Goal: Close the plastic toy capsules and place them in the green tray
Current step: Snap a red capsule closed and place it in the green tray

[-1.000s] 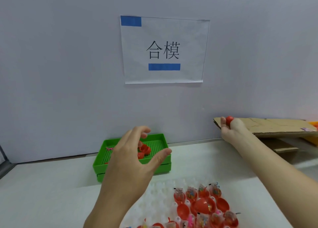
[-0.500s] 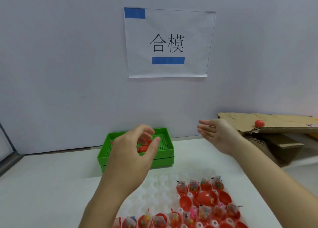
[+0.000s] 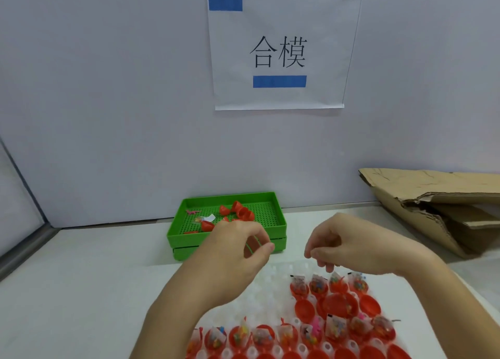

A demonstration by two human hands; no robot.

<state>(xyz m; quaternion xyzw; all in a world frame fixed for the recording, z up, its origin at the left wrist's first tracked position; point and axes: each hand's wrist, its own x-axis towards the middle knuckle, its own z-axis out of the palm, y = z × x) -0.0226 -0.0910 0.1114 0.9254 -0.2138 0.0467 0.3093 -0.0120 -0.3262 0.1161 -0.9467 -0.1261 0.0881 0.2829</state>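
While both hands hover, capsules lie below.

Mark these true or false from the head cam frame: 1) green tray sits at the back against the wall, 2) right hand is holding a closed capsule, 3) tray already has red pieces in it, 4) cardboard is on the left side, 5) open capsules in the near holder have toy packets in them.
1) True: the green tray sits by the wall.
2) False: the right hand has loosely curled fingers and holds no capsule.
3) True: red capsule pieces lie in the tray.
4) False: the cardboard is on the right.
5) True: the open capsules in the white holder hold small packets.
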